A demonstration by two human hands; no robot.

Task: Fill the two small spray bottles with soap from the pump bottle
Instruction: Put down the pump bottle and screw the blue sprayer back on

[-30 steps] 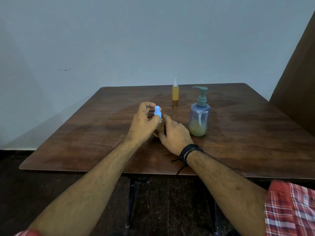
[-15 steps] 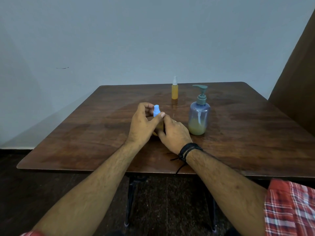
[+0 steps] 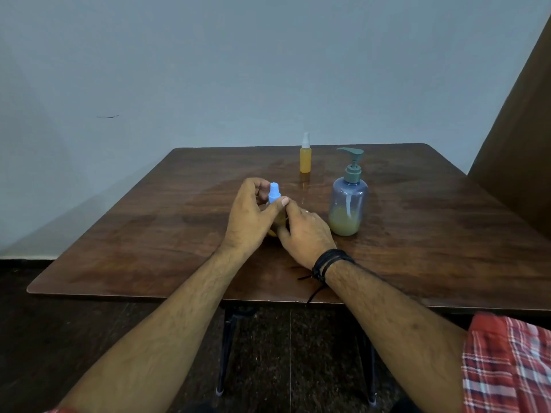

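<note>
Standing upright, pump bottle [image 3: 347, 204] holds yellowish soap [image 3: 343, 222] low down.

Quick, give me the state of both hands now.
Left hand: pinching the blue spray cap of the small bottle.
Right hand: gripping that bottle's body.

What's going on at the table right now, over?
Left hand pinches blue cap; right hand holds that spray bottle. Pump bottle stands beside. Nothing blocking.
</note>
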